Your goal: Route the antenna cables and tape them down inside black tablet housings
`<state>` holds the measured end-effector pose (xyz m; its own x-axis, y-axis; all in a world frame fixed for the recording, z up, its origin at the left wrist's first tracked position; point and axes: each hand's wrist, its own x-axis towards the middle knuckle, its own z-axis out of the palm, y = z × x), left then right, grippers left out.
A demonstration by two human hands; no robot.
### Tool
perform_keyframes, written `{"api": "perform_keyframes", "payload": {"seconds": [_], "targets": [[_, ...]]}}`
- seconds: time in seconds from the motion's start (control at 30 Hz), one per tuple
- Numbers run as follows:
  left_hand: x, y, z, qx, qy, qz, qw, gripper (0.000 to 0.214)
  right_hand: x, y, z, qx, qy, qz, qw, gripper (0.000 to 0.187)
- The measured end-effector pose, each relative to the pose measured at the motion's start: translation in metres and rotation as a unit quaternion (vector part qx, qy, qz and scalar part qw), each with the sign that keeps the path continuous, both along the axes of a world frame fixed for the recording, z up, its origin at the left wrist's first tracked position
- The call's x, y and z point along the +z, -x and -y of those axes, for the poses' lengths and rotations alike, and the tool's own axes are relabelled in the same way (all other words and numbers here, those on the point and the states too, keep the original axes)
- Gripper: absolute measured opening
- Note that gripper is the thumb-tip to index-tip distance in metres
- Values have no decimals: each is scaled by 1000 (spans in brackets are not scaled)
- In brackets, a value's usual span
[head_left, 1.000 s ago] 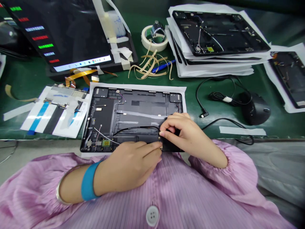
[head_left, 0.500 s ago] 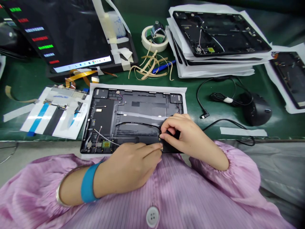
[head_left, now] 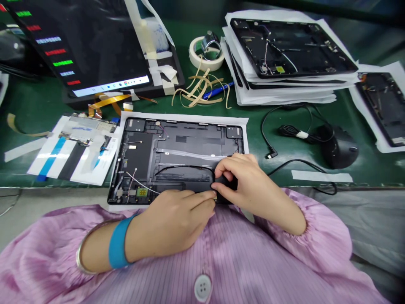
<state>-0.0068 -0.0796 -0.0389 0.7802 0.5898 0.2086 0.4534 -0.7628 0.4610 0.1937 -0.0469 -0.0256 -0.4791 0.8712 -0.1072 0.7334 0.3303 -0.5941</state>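
Observation:
An uncovered black tablet housing (head_left: 133, 157) lies on white paper in front of me, its inner side up. A thin black cable (head_left: 186, 167) runs in a bow across its middle, and its right end goes in under my right hand (head_left: 242, 177). Thumb and index finger of that hand are bent around this end, close to the near right part of the housing. My left hand (head_left: 180, 219) lies over the near edge, fingers stretched out, fingertips just below my right thumb. What lies under those fingertips is mostly hidden. A white wire (head_left: 142, 183) rests at the housing's left.
Behind stand a lit screen (head_left: 95, 50), a tape roll (head_left: 207, 63) and a paper-layered stack of housings (head_left: 294, 50). A circuit board (head_left: 84, 126) lies on the left. On the right are a mouse (head_left: 340, 145) and a coiled cable (head_left: 291, 131).
The right thumb has moved slightly down toward the left fingertips, and the black cable's bow has shifted a little. The left hand stays almost still.

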Motion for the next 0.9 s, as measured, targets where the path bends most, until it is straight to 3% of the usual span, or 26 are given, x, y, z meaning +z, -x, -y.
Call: {"api": "perform_keyframes", "payload": {"seconds": [0.33,0.43,0.57,0.67,0.77,0.9], "targets": [[0,0,0,-8,5,-17,1000,19,-1,3,14,-40,-19,22,999,13],[0,1,1,-10,10,-17,1000,20,-2,2,18,-69,-41,25,996,22],[13,8,-4,-18,25,-7,999,24,-3,-3,25,-74,-74,17,994,25],[30,17,-17,56,13,13,998,19,-6,-7,35,-25,-139,7,990,19],[38,25,-36,148,-29,-61,987,19,-13,-10,44,28,-199,8,979,23],[33,29,-60,146,-28,-186,971,23,-22,-11,48,30,-254,19,966,25]]}}
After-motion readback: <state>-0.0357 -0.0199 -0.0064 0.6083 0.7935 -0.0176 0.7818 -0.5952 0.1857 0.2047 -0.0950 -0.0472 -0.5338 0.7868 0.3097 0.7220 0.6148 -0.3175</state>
